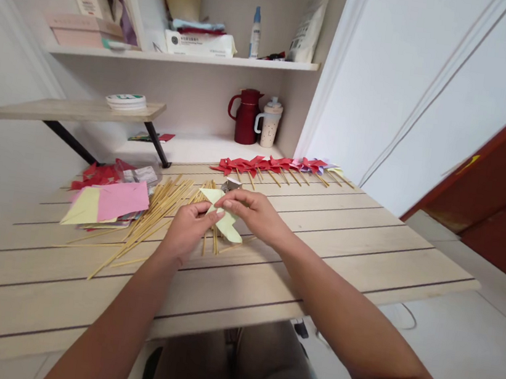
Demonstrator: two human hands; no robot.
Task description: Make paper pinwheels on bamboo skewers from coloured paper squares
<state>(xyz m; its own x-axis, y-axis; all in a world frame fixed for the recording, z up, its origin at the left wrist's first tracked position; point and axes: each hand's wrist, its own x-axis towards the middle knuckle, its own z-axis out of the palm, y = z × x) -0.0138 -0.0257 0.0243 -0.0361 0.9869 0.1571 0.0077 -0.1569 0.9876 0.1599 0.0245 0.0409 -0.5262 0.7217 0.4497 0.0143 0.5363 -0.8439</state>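
Both of my hands hold a pale yellow-green paper piece (229, 227) folded into pointed flaps, just above the wooden table (358, 240). My left hand (188, 227) pinches its left side. My right hand (254, 211) presses fingertips on its top middle. A heap of thin wooden sticks (157, 211) lies spread under and left of my hands. A small metal object (231, 184) lies just behind the paper.
Pink and yellow paper sheets (109, 201) lie at left, with red scraps (96, 175) behind. A row of red and mixed-colour paper pinwheels on sticks (274, 166) lies at the table's far edge. A red jug (246, 116) and speckled cup (270, 123) stand behind, under cluttered shelves.
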